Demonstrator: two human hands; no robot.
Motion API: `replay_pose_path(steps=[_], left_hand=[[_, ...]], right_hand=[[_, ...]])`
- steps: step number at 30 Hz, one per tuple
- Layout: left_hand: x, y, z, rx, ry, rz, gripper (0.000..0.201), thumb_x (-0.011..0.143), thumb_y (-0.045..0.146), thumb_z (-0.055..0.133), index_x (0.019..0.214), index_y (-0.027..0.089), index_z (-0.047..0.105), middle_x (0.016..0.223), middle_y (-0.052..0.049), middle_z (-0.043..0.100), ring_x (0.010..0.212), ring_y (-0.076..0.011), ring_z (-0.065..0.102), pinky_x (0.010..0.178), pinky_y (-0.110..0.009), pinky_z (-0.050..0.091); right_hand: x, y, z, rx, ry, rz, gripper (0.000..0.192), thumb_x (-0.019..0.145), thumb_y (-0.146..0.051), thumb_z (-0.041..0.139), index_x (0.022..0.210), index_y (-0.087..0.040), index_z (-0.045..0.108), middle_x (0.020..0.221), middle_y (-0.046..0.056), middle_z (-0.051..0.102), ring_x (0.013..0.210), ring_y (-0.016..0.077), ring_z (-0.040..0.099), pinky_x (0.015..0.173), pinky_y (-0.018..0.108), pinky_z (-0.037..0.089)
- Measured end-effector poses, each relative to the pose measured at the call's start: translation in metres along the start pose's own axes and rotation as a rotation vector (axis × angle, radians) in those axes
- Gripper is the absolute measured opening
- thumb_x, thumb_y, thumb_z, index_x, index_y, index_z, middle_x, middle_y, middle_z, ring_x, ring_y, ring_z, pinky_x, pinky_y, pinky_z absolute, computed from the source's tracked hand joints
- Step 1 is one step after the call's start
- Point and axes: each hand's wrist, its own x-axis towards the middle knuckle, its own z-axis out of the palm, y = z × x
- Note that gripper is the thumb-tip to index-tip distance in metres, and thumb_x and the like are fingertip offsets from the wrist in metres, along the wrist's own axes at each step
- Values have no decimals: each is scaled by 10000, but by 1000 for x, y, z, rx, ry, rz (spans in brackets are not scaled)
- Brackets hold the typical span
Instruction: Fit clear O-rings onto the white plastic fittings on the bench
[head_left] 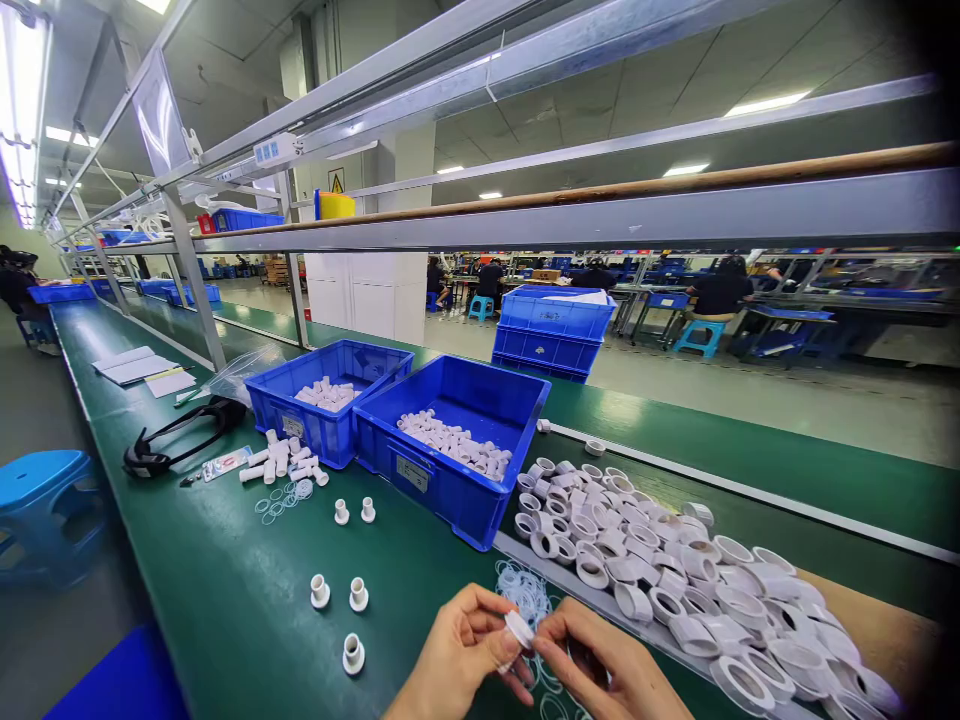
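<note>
My left hand (469,655) pinches a small white plastic fitting (519,628) with a round rim between thumb and fingers. The fingertips of my right hand (600,660) press together at the fitting's right edge; whatever they pinch is hidden. Under and behind the hands lies a heap of thin clear rubber rings (523,590). To the left, several white flanged fittings stand upright on the green table, among them a front one (353,655). At the right, a large pile of white plastic collars (645,550) spreads up to my right hand.
Two blue bins, one left (300,425) and one right (450,500), hold small white parts. Beside them lie white pipe tees (281,458), loose rings (281,500), a black strap-like item (180,440) and papers (135,367). A metal shelf rail (525,222) crosses above. People sit at far benches.
</note>
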Motion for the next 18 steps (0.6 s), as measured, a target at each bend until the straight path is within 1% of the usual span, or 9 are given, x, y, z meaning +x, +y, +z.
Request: replay_pose_path(steps=[4,6,8,9,11,14,16,18], left_hand=[[-1,-1,0,-54,-44,10,430,737,409,799,921,128,530,814,-68,660,639,-145,650,545,-240,555],[-2,-3,-2,-82,-80,-2,421,753,405,789,932,132,524,816,-59,655,643,-148,660,544,-234,555],[-2,-6,-4,-128,-113,-22,414,773,406,774,948,138,512,788,-45,646,634,-147,664,537,-225,551],[-2,-8,-5,-155,-128,-34,410,786,411,761,952,140,503,767,-41,643,625,-144,663,530,-219,547],[-3,-12,-7,-212,-157,-67,411,800,423,745,952,144,484,747,-47,648,602,-137,655,509,-201,528],[-4,-14,-8,-275,-193,-148,420,807,447,729,931,138,473,763,-80,664,558,-112,627,470,-163,479],[-5,-9,-6,-271,-208,-186,434,802,474,722,913,145,462,765,-83,661,528,-95,598,453,-152,448],[-8,4,-4,-187,-214,-190,473,778,525,719,896,169,431,764,-74,655,520,-104,586,460,-174,448]], right_hand=[[1,12,6,27,-10,30,354,883,-529,543,710,-223,589,654,-12,601,566,127,492,500,227,350],[1,12,8,60,1,49,296,869,-519,565,827,-231,621,679,-12,611,585,134,504,512,225,370],[0,6,7,108,-38,55,293,884,-516,547,970,-251,637,760,-4,641,625,142,526,550,228,396],[0,2,5,134,-72,50,301,896,-521,528,1003,-262,638,796,-2,652,645,144,536,570,230,405],[0,-6,1,181,-148,39,320,921,-536,481,979,-269,649,822,-1,661,680,149,548,606,234,414],[1,-10,-5,234,-202,27,353,921,-550,473,936,-253,663,827,9,661,727,166,567,648,248,432],[2,-3,-6,224,-204,13,366,926,-541,465,888,-235,661,827,16,657,736,171,573,656,255,441],[5,10,-3,138,-151,6,359,940,-507,444,846,-225,646,796,13,651,701,166,567,630,256,434]])
